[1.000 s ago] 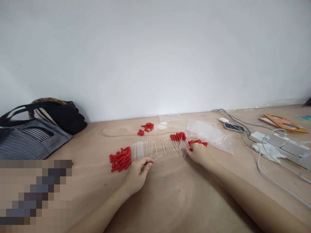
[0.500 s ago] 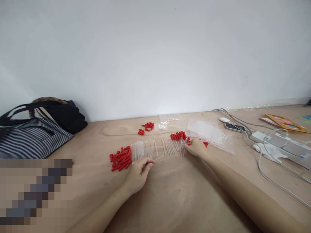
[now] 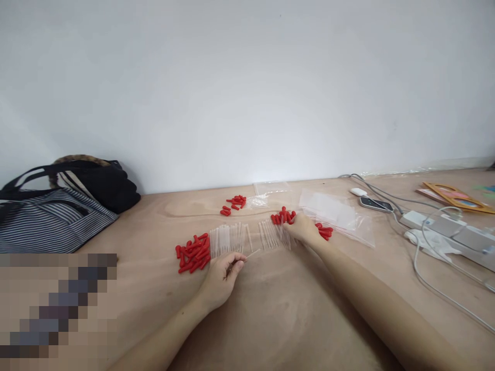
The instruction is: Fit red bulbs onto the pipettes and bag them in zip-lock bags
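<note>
My left hand [image 3: 226, 268] is closed in a pinch on a thin clear dropper tube [image 3: 253, 253], whose free end points right. My right hand [image 3: 301, 229] is closed over a row of red-bulbed droppers [image 3: 276, 219]. Between its fingertips is a dropper with a red rubber bulb [image 3: 284, 210], its tube leaning over the others. Just left of that row lie bare clear tubes [image 3: 266, 234], side by side. A larger row of clear tubes [image 3: 224, 239] lies beyond my left hand, next to a heap of red rubber bulbs [image 3: 194, 252].
More red bulbs [image 3: 325, 231] lie right of my right hand, others [image 3: 235, 202] farther back beside clear tubes [image 3: 257, 201]. Clear plastic bags [image 3: 328, 208] lie at back right. Cables, a phone-like device [image 3: 375, 204] and a power strip [image 3: 444, 226] are right; a striped bag [image 3: 58, 219] left.
My right hand has moved left with the red-bulbed dropper, from the right end of the row to over it. My left hand keeps its pinch on the tube, almost unmoved.
</note>
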A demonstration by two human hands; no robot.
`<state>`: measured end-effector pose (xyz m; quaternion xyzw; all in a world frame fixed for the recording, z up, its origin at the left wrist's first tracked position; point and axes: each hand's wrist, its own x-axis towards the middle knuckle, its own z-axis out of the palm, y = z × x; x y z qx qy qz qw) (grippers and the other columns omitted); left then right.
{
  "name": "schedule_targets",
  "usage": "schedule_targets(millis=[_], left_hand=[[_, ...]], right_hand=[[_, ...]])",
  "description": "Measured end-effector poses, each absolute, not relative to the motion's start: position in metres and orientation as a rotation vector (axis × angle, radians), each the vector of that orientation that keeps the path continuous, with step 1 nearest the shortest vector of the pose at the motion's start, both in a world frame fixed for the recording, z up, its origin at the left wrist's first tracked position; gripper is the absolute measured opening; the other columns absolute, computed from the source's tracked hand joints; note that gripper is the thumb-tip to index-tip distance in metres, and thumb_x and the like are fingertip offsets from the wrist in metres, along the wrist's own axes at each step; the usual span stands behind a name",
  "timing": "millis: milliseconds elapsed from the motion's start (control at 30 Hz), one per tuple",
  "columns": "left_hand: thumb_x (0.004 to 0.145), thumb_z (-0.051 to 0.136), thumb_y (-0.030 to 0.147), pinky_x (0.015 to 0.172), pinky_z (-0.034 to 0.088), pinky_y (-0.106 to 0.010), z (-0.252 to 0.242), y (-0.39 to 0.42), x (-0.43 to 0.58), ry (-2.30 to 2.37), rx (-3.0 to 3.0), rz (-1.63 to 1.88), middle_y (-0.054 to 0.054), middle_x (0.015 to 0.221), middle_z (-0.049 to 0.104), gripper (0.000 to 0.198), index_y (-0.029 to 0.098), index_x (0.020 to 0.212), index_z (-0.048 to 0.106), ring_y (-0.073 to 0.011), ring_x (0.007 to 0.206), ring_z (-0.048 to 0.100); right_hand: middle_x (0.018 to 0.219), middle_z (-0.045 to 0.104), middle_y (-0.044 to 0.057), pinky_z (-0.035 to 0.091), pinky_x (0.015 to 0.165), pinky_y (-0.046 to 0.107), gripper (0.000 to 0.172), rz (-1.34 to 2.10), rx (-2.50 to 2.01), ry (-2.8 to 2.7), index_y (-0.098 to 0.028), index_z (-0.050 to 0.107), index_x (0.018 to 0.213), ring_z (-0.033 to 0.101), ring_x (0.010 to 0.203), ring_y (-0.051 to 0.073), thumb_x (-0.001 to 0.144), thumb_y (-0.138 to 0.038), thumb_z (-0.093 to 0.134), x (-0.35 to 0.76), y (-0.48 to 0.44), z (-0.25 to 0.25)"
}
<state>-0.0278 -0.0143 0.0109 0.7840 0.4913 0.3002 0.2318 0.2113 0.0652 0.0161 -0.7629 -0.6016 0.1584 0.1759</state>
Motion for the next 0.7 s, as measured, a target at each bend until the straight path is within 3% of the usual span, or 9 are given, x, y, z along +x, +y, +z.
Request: schedule_targets(millis=[333, 700], left_hand=[[0.081, 0.04, 0.028, 0.064, 0.042, -0.024, 0.008, -0.014, -0.029, 1.342, 2.159, 0.816, -0.001, 0.074, 0.062, 0.02, 0.018, 0.081, 0.057, -0.0147, 0.068, 0.056], [0.08, 0.041, 0.03, 0.064, 0.042, -0.024, 0.008, -0.015, -0.03, 1.349, 2.153, 0.807, -0.001, 0.074, 0.063, 0.02, 0.019, 0.08, 0.058, -0.015, 0.068, 0.056]], right_hand=[[0.07, 0.064, 0.008, 0.039, 0.054, 0.025, 0.025, 0.442, -2.159, -1.758, -0.016, 0.061, 0.067, 0.06, 0.065, 0.02, 0.069, -0.038, 0.05, 0.195, 0.066, 0.015], [0.087, 0.064, 0.012, 0.043, 0.061, 0.029, 0.025, 0.382, -2.215, -1.803, -0.015, 0.062, 0.081, 0.06, 0.082, 0.025, 0.07, -0.034, 0.049, 0.172, 0.069, 0.018]])
